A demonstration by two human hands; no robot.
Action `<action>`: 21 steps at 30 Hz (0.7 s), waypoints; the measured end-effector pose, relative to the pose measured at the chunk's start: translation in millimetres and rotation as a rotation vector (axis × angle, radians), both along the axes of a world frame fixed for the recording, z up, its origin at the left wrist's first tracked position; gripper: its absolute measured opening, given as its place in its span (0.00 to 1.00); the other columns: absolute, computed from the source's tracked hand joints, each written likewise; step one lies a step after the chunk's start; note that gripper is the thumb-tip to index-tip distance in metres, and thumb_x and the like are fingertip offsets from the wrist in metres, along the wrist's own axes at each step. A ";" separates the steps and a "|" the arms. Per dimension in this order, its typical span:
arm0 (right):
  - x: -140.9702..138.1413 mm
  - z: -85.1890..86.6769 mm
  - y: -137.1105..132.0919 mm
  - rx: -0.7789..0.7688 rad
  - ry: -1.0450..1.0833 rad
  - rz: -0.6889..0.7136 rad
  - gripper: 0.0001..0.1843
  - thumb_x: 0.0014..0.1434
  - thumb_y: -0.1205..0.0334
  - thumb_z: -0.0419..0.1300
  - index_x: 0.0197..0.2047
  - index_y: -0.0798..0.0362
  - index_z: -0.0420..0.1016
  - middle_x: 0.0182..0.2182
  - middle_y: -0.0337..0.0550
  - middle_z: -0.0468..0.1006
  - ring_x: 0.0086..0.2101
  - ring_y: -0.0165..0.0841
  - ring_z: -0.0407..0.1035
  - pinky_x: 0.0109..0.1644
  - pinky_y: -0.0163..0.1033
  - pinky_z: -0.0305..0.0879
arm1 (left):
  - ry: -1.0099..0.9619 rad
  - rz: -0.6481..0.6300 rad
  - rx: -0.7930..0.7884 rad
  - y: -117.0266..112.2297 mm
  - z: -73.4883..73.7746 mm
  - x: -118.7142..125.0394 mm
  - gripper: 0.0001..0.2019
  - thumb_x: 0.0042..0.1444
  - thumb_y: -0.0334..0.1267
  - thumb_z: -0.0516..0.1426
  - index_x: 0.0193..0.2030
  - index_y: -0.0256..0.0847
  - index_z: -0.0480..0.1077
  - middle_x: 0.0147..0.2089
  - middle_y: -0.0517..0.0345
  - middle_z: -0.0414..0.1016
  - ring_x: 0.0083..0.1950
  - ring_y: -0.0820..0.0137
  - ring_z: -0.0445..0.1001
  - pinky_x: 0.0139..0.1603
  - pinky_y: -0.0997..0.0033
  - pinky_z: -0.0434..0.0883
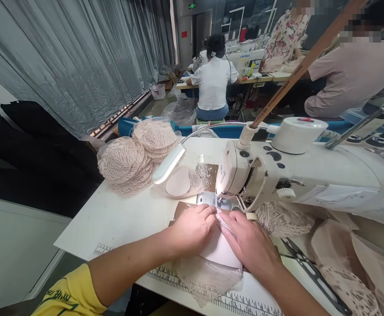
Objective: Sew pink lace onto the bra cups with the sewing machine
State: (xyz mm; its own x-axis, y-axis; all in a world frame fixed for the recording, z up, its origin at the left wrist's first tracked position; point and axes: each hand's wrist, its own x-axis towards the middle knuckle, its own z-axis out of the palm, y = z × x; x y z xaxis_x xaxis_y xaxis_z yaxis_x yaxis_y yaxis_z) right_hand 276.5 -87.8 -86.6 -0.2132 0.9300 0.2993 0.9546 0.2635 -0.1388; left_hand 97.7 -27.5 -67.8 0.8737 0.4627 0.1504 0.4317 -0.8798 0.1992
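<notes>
A pale bra cup (223, 248) with a sheer mesh edge lies on the sewing bed, close in front of the sewing machine (231, 171). My left hand (193, 230) presses its bent fingers on the cup's upper edge, just short of the presser foot (224, 203). From the other side my right hand (249, 239) grips the same edge, thumb and fingers along the fabric. The fingertips of both hands almost meet. Part of the cup is covered by the hands. Left of the needle, another cup piece (178, 182) rests on lace.
Stacks of lace cups (122, 162) stand at the table's back left, beside a white lamp head (168, 164). Black scissors (313, 272) lie right of my right hand, near loose beige mesh (337, 245). A printed ruler (165, 274) runs along the front edge. Co-workers sit beyond.
</notes>
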 end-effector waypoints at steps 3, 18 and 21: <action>0.5 0.1 1.3 0.000 0.008 -0.005 0.17 0.62 0.62 0.51 0.50 0.52 0.74 0.35 0.43 0.76 0.25 0.33 0.66 0.29 0.39 0.61 | 0.002 0.006 -0.007 6.4 0.0 -3.4 0.15 0.62 0.34 0.48 0.51 0.30 0.66 0.56 0.40 0.68 0.57 0.57 0.67 0.55 0.56 0.69; -3.0 -5.6 4.7 0.008 -0.065 -0.089 0.18 0.62 0.60 0.51 0.50 0.53 0.76 0.37 0.49 0.79 0.28 0.37 0.72 0.29 0.40 0.68 | 0.015 -0.225 0.013 51.9 0.5 -5.8 0.25 0.59 0.37 0.49 0.62 0.27 0.61 0.62 0.37 0.64 0.62 0.56 0.64 0.61 0.56 0.63; -1.4 -4.5 4.5 0.017 -0.029 -0.075 0.19 0.63 0.62 0.48 0.50 0.54 0.77 0.39 0.51 0.80 0.28 0.37 0.73 0.29 0.40 0.68 | 0.055 -0.265 0.024 58.2 7.7 -7.3 0.23 0.60 0.37 0.49 0.62 0.30 0.62 0.62 0.41 0.65 0.61 0.59 0.65 0.62 0.57 0.61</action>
State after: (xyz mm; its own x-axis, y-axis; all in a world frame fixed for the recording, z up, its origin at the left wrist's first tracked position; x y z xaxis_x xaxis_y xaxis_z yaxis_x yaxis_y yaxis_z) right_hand 275.0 -83.2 -91.1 -0.1520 0.9385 0.3101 0.9753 0.1932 -0.1068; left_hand 90.4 30.7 -60.1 0.9710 0.2138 0.1073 0.1955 -0.9677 0.1593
